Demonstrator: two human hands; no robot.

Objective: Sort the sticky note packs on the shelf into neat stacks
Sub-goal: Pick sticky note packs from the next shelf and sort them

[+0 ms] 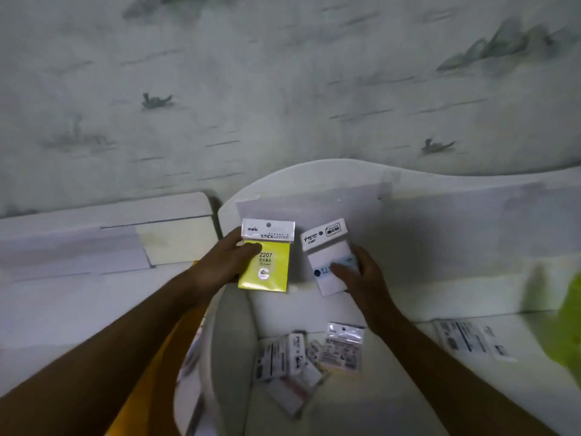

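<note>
**Two packs held up over a white curved shelf**

Pale wallpaper (283,73) behind, printed with grey-green hills, birds and short dark strokes. Below it a white shelf (440,247) with a wavy, rounded back edge, dim and shadowed toward the right. To the left, a separate flat white surface (78,256) with a cream panel, set apart from the shelf by a dark gap. Blurred yellow-green patch (562,322) at the far right edge, too soft to identify.

Bare white shelf surface behind and to the right of the hands. Lower down, a loose heap of small packs (298,357) lying at mixed angles, overlapping, with one clear-bagged pack (342,347) at its right side. Well apart to the right, a flat printed pack (468,339) lying alone near the front edge.

Left hand (220,265) gripping a yellow sticky note pack (267,265) from its left side, thumb curled across the front just under the white header card reading "STICK NOTES", the number 2207 showing beside the thumb. Pack upright, nearly square to the view.

Right hand (361,278) holding a white sticky note pack (330,256) from its right side, thumb laid across the lower front, fingers behind. Pack tilted, its header leaning left toward the yellow one. Narrow gap between the two packs, not touching.
</note>
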